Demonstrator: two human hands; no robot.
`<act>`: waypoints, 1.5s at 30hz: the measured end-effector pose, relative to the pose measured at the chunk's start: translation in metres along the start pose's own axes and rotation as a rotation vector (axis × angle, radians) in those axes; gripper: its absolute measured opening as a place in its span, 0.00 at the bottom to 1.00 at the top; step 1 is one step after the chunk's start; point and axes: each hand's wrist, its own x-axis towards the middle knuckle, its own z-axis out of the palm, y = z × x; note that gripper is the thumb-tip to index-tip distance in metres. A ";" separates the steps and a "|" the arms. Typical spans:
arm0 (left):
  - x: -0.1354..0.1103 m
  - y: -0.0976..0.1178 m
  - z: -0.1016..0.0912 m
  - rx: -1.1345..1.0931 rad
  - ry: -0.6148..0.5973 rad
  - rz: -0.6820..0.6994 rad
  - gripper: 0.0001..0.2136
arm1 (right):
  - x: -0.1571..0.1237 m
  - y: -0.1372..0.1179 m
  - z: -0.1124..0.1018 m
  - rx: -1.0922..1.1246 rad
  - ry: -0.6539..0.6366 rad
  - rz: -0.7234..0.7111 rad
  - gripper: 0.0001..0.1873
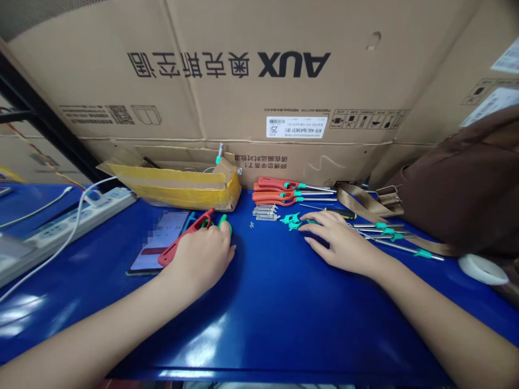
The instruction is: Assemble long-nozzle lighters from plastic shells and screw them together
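My left hand (205,254) rests on the blue table (267,302), fingers curled round a red lighter shell (178,244) with a green part at its tip by my fingers. My right hand (338,240) lies flat with fingers stretched toward a small heap of green plastic pieces (292,220). Behind the heap lie three assembled red lighters with metal tubes (284,192) and a few small metal parts (265,212). To the right of my right hand lie several metal tubes with green collars (389,233).
A phone (160,240) lies left of my left hand. A taped cardboard box (178,181) stands behind it, a white power strip (65,221) at far left. Big cardboard cartons (259,70) wall the back. A brown bag (466,189) and a tape roll (482,269) sit right.
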 end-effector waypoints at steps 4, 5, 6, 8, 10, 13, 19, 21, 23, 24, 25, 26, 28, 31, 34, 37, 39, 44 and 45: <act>0.002 0.000 0.008 -0.034 0.006 0.049 0.12 | 0.001 -0.004 -0.004 0.009 0.008 -0.010 0.12; 0.002 0.001 0.010 -0.062 0.012 0.074 0.11 | 0.001 -0.005 -0.005 0.016 0.013 -0.015 0.13; 0.001 0.002 0.012 -0.106 0.017 0.106 0.10 | 0.001 -0.007 -0.006 0.025 0.018 -0.022 0.13; -0.002 0.004 0.018 -0.247 0.021 0.201 0.09 | 0.001 -0.010 -0.009 0.047 0.019 -0.027 0.14; -0.004 0.009 0.024 -0.426 0.032 0.302 0.14 | 0.001 -0.015 -0.012 0.083 -0.010 -0.031 0.16; -0.007 0.017 0.031 -0.633 0.104 0.380 0.23 | 0.001 -0.024 -0.016 0.171 -0.116 -0.056 0.25; -0.007 0.017 0.026 -0.608 0.088 0.453 0.25 | 0.002 -0.036 -0.013 0.247 -0.243 -0.078 0.31; -0.005 0.014 0.026 -0.574 0.074 0.456 0.20 | 0.001 -0.033 -0.014 0.224 -0.256 -0.062 0.30; -0.003 0.012 0.027 -0.567 0.072 0.469 0.15 | -0.001 -0.027 -0.019 0.208 -0.244 -0.032 0.31; -0.002 0.011 0.029 -0.569 0.074 0.475 0.13 | -0.001 -0.023 -0.021 0.204 -0.214 -0.009 0.31; 0.000 0.011 0.030 -0.573 0.078 0.480 0.12 | -0.001 -0.019 -0.024 0.205 -0.170 0.017 0.28; 0.001 0.011 0.032 -0.574 0.083 0.481 0.12 | -0.001 -0.015 -0.026 0.204 -0.094 0.056 0.23; 0.002 0.013 0.034 -0.574 0.090 0.481 0.12 | 0.000 -0.008 -0.027 0.177 0.091 0.138 0.14; 0.003 0.015 0.038 -0.589 0.109 0.494 0.13 | 0.003 -0.004 -0.024 0.151 0.271 0.181 0.11; 0.007 0.017 0.042 -0.635 0.134 0.545 0.13 | 0.003 -0.005 -0.022 0.113 0.136 0.148 0.14; 0.012 0.020 0.048 -0.693 0.180 0.574 0.14 | 0.001 -0.009 -0.022 0.177 -0.142 0.037 0.29; 0.012 0.025 0.048 -0.711 0.252 0.566 0.15 | 0.001 -0.011 -0.022 0.258 -0.278 -0.010 0.30; -0.001 0.055 0.031 -0.562 0.390 0.776 0.12 | 0.002 -0.010 -0.021 0.318 -0.331 -0.009 0.17; -0.002 0.066 0.025 -0.531 0.400 0.842 0.11 | 0.002 -0.008 -0.020 0.337 -0.321 -0.013 0.16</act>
